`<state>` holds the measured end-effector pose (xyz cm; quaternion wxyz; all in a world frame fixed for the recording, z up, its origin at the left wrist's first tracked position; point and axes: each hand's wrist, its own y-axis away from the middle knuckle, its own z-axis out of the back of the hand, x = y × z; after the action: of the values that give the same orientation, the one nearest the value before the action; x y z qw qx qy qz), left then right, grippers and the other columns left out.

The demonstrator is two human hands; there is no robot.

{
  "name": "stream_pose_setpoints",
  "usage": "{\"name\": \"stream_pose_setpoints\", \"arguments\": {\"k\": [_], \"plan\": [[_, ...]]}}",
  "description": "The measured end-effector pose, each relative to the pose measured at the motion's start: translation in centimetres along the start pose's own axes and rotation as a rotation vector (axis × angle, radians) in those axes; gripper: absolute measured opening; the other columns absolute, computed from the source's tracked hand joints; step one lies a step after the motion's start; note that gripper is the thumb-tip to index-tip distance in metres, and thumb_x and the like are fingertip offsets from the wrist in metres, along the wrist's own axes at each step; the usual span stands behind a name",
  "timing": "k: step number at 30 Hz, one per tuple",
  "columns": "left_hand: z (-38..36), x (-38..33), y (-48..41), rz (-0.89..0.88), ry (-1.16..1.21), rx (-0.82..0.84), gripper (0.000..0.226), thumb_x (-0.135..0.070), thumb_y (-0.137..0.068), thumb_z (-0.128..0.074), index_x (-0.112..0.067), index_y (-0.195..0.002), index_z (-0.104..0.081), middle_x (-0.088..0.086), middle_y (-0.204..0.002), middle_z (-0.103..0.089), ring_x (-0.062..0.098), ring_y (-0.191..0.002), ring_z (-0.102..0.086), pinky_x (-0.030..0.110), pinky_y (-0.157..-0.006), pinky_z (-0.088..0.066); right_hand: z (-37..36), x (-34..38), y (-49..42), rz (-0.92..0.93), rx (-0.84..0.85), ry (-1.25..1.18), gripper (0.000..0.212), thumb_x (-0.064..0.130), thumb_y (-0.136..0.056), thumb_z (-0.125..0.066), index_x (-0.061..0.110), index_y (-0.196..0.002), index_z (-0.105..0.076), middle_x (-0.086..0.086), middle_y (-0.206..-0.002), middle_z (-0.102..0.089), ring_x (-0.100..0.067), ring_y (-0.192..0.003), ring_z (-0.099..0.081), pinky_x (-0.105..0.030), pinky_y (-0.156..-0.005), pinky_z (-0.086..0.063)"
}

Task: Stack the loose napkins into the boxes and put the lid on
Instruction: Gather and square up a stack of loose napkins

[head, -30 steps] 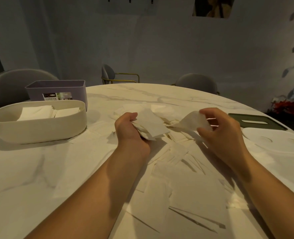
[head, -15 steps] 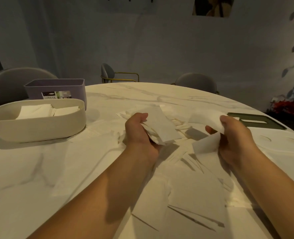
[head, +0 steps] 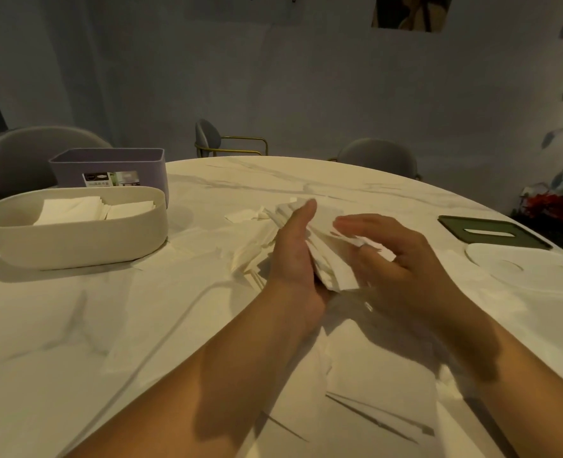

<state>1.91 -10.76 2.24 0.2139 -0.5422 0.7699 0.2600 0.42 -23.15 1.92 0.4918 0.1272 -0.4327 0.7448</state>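
The left hand (head: pixel 295 256) stands on edge with its fingers straight, cupping a stack of napkins (head: pixel 331 262) against its palm. The right hand (head: pixel 395 259) faces it, fingers half curled and spread, its fingertips touching the far side of the stack; whether it grips the stack or only presses it, I cannot tell. Both hands hold the stack just above the worktop (head: pixel 75 325), over a spread of loose napkins (head: pixel 372 375) lying flat. At left stands a cream box (head: pixel 75 239) with napkins stacked inside, and a purple box (head: pixel 108 163) touches it behind. At right lie a dark green lid (head: pixel 491 231) and, nearer, a white lid (head: pixel 521 269).
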Motion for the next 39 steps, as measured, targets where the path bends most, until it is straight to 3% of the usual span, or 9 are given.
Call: {"name": "stream_pose_setpoints", "arguments": {"k": [3, 5, 8, 14, 20, 25, 30, 35, 39], "plan": [[0.2, -0.1, 0.1, -0.001, 0.024, -0.054, 0.031, -0.022, -0.088, -0.052, -0.011, -0.115, -0.061, 0.016, -0.102, -0.069, 0.036, -0.095, -0.064, 0.048, -0.088, -0.051, 1.3, -0.6, -0.3, -0.016, -0.159, -0.126, 0.024, 0.046, -0.088, -0.049, 0.044, -0.112, -0.052, 0.017, -0.119, -0.059, -0.003, -0.111, -0.055, -0.020, -0.091, -0.044], [0.2, -0.4, 0.2, -0.019, 0.038, -0.109, 0.020, -0.017, -0.089, -0.049, -0.010, -0.103, -0.062, 0.015, -0.097, -0.068, 0.034, -0.089, -0.063, 0.044, -0.079, -0.052, 2.5, -1.6, -0.8, -0.129, -0.208, -0.087, 0.028, 0.039, -0.089, -0.060, 0.031, -0.114, -0.053, 0.007, -0.118, -0.059, -0.013, -0.110, -0.057, -0.027, -0.087, -0.049], [0.4, -1.1, 0.1, -0.079, 0.079, -0.141, 0.014, -0.013, -0.091, -0.045, -0.010, -0.092, -0.058, 0.015, -0.091, -0.064, 0.034, -0.082, -0.061, 0.046, -0.077, -0.050, 3.3, -3.7, -1.3, -0.465, 0.029, 0.059, 0.030, 0.029, -0.089, -0.064, 0.027, -0.118, -0.055, 0.002, -0.123, -0.056, -0.017, -0.110, -0.053, -0.030, -0.082, -0.050], [1.3, -1.9, -0.5, -0.125, 0.108, -0.190, 0.030, -0.016, -0.093, -0.043, -0.008, -0.118, -0.055, 0.017, -0.103, -0.063, 0.034, -0.085, -0.060, 0.041, -0.069, -0.051, 2.9, -4.9, -1.3, -0.528, 0.252, 0.287, 0.049, 0.042, -0.087, -0.063, 0.026, -0.132, -0.050, 0.003, -0.137, -0.051, -0.015, -0.118, -0.048, -0.026, -0.093, -0.036], [1.4, -1.6, -0.6, -0.124, 0.067, -0.202, 0.031, -0.015, -0.092, -0.043, -0.007, -0.119, -0.055, 0.016, -0.106, -0.063, 0.033, -0.086, -0.060, 0.041, -0.072, -0.050, 2.2, -4.9, -1.3, -0.426, 0.048, 0.391, 0.024, 0.025, -0.095, -0.052, 0.010, -0.094, -0.071, -0.006, -0.093, -0.070, -0.027, -0.086, -0.062, -0.040, -0.083, -0.050], [1.6, -1.7, -0.6, -0.140, 0.058, -0.167, 0.037, -0.018, -0.091, -0.043, -0.008, -0.124, -0.055, 0.015, -0.108, -0.062, 0.033, -0.090, -0.059, 0.043, -0.081, -0.049, 2.9, -3.5, -1.3, -0.553, -0.274, -0.179, 0.007, 0.022, -0.096, -0.053, 0.021, -0.100, -0.058, -0.007, -0.102, -0.061, -0.026, -0.094, -0.058, -0.040, -0.083, -0.050], [0.9, -1.5, -0.3, -0.164, 0.108, -0.160, 0.023, -0.020, -0.093, -0.044, -0.011, -0.108, -0.059, 0.012, -0.098, -0.062, 0.031, -0.083, -0.059, 0.043, -0.075, -0.051, 3.9, -2.1, -1.9, -0.912, -0.587, -0.888, 0.022, 0.020, -0.093, -0.056, 0.018, -0.115, -0.051, -0.005, -0.092, -0.068, -0.011, -0.073, -0.067, -0.017, -0.050, -0.051], [-0.6, -0.1, 0.6, -0.069, 0.076, -0.109, 0.016, -0.023, -0.092, -0.048, -0.011, -0.089, -0.059, 0.012, -0.084, -0.064, 0.031, -0.078, -0.060, 0.041, -0.072, -0.051, 3.1, -1.0, -1.2, -0.512, -0.575, -0.531, 0.010, 0.018, -0.095, -0.056, 0.024, -0.101, -0.060, 0.007, -0.099, -0.059, -0.018, -0.086, -0.063, -0.029, -0.086, -0.056], [-0.8, 1.2, 0.7, -0.037, 0.016, -0.039, 0.023, -0.029, -0.092, -0.050, -0.013, -0.097, -0.065, 0.012, -0.090, -0.070, 0.031, -0.089, -0.063, 0.046, -0.089, -0.050, 1.1, 0.1, -0.4, -0.084, -0.335, -0.068, 0.028, 0.009, -0.094, -0.054, 0.036, -0.097, -0.062, 0.022, -0.087, -0.059, 0.004, -0.080, -0.059, -0.001, -0.064, -0.046]]}}
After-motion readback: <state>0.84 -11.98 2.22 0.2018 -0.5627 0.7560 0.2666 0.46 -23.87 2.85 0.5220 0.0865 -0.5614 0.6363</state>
